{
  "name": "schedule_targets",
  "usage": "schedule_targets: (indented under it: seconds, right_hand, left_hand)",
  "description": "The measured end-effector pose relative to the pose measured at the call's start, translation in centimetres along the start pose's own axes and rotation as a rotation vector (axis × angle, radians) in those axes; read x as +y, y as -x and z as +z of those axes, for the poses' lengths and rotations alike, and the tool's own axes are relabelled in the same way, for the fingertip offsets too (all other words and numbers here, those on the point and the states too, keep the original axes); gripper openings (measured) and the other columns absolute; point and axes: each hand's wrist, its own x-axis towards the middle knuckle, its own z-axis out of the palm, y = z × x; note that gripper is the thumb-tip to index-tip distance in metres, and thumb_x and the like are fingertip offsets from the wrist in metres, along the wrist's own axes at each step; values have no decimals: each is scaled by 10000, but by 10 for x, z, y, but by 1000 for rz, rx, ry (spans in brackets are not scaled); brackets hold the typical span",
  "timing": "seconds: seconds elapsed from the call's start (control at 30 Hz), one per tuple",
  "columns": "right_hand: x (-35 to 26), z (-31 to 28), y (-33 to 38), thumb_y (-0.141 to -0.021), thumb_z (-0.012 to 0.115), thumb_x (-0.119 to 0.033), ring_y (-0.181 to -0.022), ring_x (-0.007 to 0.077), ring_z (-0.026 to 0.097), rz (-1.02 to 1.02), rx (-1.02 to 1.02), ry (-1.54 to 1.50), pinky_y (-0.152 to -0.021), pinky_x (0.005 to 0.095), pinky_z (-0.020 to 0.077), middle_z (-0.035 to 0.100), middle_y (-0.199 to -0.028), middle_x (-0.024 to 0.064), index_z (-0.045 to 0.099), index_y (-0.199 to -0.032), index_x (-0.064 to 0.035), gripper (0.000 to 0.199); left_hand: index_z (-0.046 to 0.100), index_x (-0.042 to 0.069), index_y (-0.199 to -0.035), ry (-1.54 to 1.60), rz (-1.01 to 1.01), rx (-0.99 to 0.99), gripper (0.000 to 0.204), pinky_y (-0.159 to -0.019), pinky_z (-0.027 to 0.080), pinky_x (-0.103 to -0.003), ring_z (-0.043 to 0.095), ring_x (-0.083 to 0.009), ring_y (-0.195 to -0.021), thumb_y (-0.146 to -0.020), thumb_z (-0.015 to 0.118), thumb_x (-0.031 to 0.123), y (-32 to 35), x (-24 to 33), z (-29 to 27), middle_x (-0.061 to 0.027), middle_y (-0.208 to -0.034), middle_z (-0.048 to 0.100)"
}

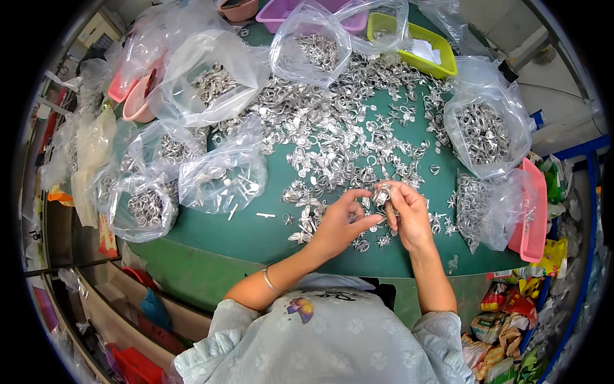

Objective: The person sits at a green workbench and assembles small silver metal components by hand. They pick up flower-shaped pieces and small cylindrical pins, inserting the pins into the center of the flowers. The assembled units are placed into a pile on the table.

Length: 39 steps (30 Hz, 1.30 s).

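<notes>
My right hand (411,216) is closed, its thumb and fingers pinching a few silver metal rings (382,194) above the near part of the pile. Just to the left, my left hand (342,224) has its thumb and index finger apart, with nothing visible between them. Its index fingertip comes close to the held rings. Under and beyond both hands spreads a big loose pile of silver rings (320,121), some with flower, leaf or disc shapes. The green table (256,240) shows around the pile.
Clear plastic bags of silver pieces stand at left (144,205), at the back (320,54) and at right (483,134). A yellow-green basket (441,54) and a purple basket (272,14) sit at the far edge. At the right edge leans a pink basket (534,211).
</notes>
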Motion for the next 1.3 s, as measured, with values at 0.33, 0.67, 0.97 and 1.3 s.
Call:
schedule_targets:
  seconds: [0.33,0.67,0.97,1.3]
  right_hand:
    - [5,12,21,-840,541,-85,-577,32,453,-175,32,352,-471,164,333,531,-855,29,555,-990,16,181]
    - [-2,10,19,-799,579,-45,-587,165,554,-540,148,747,-500,259,436,575,-720,77,570,-902,15,119]
    - [-13,8,16,-760,581,-11,-581,262,583,-753,106,1085,-500,311,458,595,-801,113,584,-856,-7,95]
    - [-10,1,12,-773,581,-51,-592,275,539,-512,72,1004,-530,326,419,557,-772,143,524,-872,22,136]
  left_hand:
    - [557,11,-849,-267,124,178,219,-475,289,-195,324,-23,-550,-713,701,105,-3,-1,6,61,-574,391]
    - [549,18,-976,401,-181,-99,237,-419,248,-161,366,-4,-519,-775,644,100,-7,4,-5,62,-616,458]
    - [557,29,-1022,283,-2,-92,232,-427,261,-155,381,-3,-524,-810,602,110,-9,-1,-10,42,-651,518]
    - [625,-12,-892,59,228,140,117,-609,436,-204,558,-79,-676,-817,550,37,-9,3,-7,-43,-766,614]
